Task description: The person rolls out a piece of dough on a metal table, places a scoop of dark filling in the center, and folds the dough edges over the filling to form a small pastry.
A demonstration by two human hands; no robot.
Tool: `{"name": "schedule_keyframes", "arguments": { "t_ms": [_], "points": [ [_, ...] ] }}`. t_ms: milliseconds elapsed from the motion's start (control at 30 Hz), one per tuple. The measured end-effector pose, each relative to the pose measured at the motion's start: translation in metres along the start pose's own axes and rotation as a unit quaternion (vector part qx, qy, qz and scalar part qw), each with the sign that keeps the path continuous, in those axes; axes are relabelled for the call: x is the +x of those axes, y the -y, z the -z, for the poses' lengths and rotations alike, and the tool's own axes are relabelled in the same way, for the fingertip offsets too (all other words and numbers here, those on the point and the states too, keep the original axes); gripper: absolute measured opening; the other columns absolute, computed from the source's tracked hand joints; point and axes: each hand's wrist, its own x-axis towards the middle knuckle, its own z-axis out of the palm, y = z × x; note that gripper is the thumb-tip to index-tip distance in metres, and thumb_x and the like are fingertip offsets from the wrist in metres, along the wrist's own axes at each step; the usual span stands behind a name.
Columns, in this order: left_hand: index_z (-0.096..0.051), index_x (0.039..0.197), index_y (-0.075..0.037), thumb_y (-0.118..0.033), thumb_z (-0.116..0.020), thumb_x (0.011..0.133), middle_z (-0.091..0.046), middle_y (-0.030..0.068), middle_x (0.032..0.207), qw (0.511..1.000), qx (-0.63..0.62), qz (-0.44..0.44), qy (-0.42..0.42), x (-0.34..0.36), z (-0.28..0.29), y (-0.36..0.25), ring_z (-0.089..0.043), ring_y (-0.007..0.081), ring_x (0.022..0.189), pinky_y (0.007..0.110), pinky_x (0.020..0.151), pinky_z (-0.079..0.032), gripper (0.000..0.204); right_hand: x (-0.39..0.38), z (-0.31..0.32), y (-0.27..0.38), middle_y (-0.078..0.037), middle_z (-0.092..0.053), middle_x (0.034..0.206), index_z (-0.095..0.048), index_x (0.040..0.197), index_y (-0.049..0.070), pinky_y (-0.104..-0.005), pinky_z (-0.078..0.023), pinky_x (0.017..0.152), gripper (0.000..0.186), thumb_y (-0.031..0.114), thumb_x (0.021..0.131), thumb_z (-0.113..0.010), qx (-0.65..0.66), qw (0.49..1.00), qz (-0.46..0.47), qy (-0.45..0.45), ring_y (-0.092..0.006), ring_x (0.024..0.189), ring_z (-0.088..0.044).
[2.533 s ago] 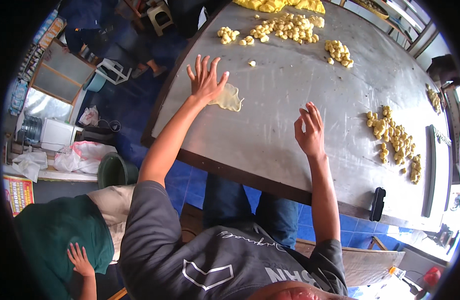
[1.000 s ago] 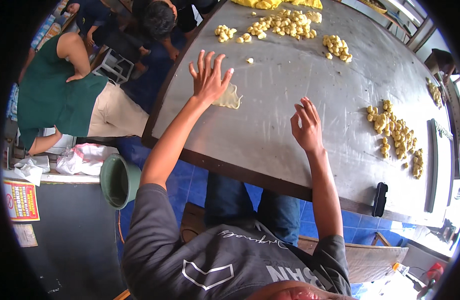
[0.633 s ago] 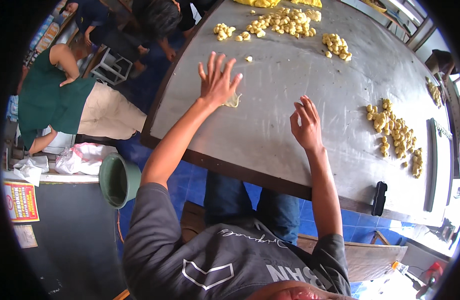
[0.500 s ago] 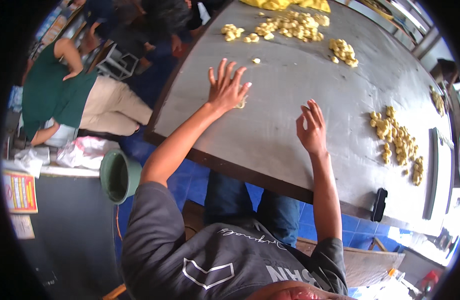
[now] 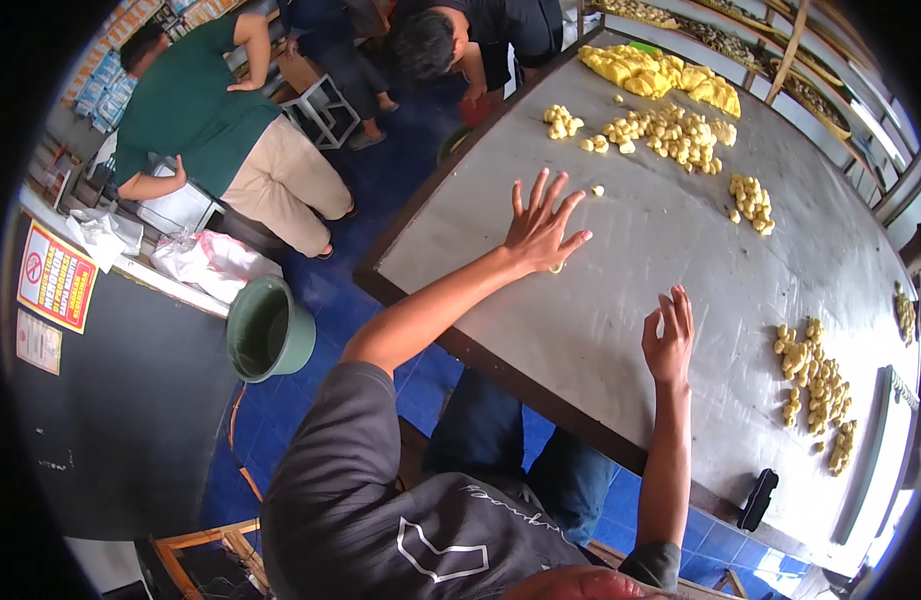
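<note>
The left hand (image 5: 543,238) lies, fingers spread, over pale dough (image 5: 558,267) whose edge peeks out on the gray table (image 5: 591,345), the right hand (image 5: 669,335) curls, holding anything or not I cannot tell, and the dark shirt (image 5: 461,510) and yellow sign (image 5: 57,277) bear lettering.

Green bucket (image 5: 299,342): on the blue tiled floor (image 5: 336,318)
Poster (image 5: 57,276): left of the green bucket, on a dark panel (image 5: 151,390)
White-and-pink bag (image 5: 209,262): just behind the green bucket, to its left
Orange cord (image 5: 250,480): nearer than the green bucket
White stool (image 5: 333,139): well beyond the green bucket
Person in a green top (image 5: 193,112): beyond the green bucket
Black object (image 5: 758,500): well right of the green bucket
</note>
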Motion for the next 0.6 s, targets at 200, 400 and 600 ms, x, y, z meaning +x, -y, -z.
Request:
{"name": "schedule_keyframes", "arguments": {
  "t_ms": [200,400,600],
  "points": [
    [-0.033,0.145,-0.016,-0.061,-0.044,0.092,-0.018,0.0189,0.153,1.000,-0.015,0.014,-0.015,0.006,0.003,-0.001,-0.010,0.0424,0.143,0.072,0.104,-0.005,0.070,-0.003,-0.001,-0.005,-0.024,-0.058,0.118,-0.061,0.105,-0.005,-0.0459,-0.048,0.094,0.027,-0.007,0.077,-0.059,0.002,1.000,-0.012,-0.001,-0.0405,0.116,-0.054],
    [-0.030,0.146,-0.016,-0.064,-0.041,0.091,-0.015,0.0197,0.154,0.999,-0.035,0.035,0.009,0.006,0.003,-0.005,-0.006,0.0430,0.143,0.072,0.105,-0.003,0.074,-0.004,-0.003,-0.006,-0.024,-0.058,0.119,-0.061,0.104,-0.004,-0.0465,-0.047,0.095,0.027,-0.006,0.078,-0.059,-0.006,1.000,-0.007,-0.007,-0.0404,0.116,-0.054],
    [-0.025,0.149,-0.016,-0.066,-0.039,0.091,-0.011,0.0198,0.156,0.996,-0.070,0.062,0.012,0.016,0.006,-0.011,-0.002,0.0435,0.144,0.071,0.106,0.000,0.078,-0.005,-0.003,-0.008,-0.024,-0.058,0.119,-0.062,0.105,-0.004,-0.0467,-0.047,0.095,0.027,-0.006,0.078,-0.060,-0.005,1.000,-0.016,-0.001,-0.0409,0.116,-0.055]
  ]
}}
